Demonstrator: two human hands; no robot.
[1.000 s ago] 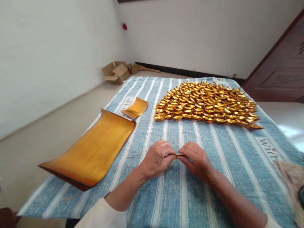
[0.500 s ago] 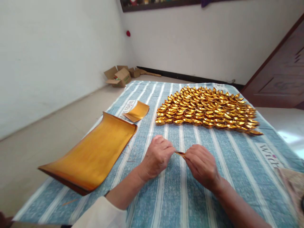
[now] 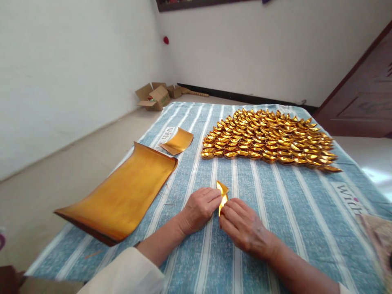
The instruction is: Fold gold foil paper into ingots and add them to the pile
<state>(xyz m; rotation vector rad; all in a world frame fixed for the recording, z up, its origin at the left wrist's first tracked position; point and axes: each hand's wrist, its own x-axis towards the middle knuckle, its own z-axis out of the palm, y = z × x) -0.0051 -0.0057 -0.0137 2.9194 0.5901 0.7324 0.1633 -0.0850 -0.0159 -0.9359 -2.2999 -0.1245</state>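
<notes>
Since half a second ago both hands have drawn closer to the person, and the gold paper piece, then lying flat between the fingertips, now stands upright and half folded. Left hand and right hand are pinched narrowly on its lower end, fingertips nearly touching, above the table with its blue striped cloth.

At 10 o'clock from the hands lies a stack of gold sheets, its far edge curling up. Beyond that, at 11 o'clock, rests a small gold sheet. At 1 o'clock, well apart from the hands, folded gold ingots lie packed in overlapping rows.

On the floor far off at 11 o'clock stand open cardboard boxes; their contents cannot be made out. A dark wooden door stands at 2 o'clock. Nothing lies between the hands and the ingots.
</notes>
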